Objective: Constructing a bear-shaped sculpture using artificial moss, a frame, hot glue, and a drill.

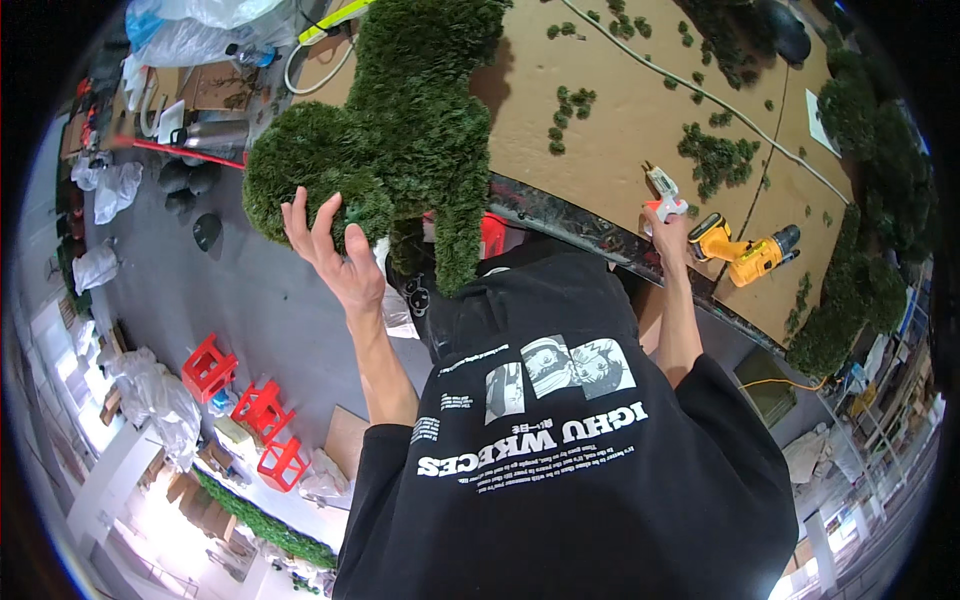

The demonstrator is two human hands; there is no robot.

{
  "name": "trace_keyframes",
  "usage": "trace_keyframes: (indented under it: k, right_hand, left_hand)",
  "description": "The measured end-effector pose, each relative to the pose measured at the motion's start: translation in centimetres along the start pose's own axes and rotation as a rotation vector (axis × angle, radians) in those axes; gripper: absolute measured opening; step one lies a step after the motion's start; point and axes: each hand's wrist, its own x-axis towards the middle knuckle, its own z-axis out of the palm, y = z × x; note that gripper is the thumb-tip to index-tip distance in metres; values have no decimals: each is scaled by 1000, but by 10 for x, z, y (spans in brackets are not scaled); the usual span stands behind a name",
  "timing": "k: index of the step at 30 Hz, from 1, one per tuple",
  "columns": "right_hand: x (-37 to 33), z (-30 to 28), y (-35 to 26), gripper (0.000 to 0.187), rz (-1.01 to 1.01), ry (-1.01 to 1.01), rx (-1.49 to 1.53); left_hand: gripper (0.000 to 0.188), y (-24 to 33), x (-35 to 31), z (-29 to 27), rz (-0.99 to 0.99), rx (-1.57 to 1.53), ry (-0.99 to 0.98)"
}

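A large shape covered in dense green artificial foliage point(425, 110) lies at the table's left part, with one narrow piece hanging over the near edge. My left hand point(345, 262) is at its lower left lobe, fingers spread and curved. Whether the fingertips touch the foliage I cannot tell. On the right, near the table edge, my right hand point(670, 236) is closed around a white and orange glue gun point(664, 190), its nozzle pointing away from me. Just right of that hand lies a yellow and black cordless drill point(750, 252).
Loose green sprigs point(718, 160) are scattered over the cardboard-covered table point(600, 130), and a pale cable point(690, 85) crosses it. More foliage point(860, 300) lines the right side. Red stools point(262, 408) stand on the grey floor at left, near plastic bags point(155, 400).
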Motion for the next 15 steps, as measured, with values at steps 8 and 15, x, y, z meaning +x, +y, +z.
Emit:
trace_keyframes:
  k: [8,15]
  right_hand:
    - [-11,-18,-82,19,427,-350,923]
    - [-34,-20,-179,39,180,-639,1242]
  left_hand:
    - [39,0,-3,-3,12,26,34]
    - [38,6,0,-3,0,44,31]
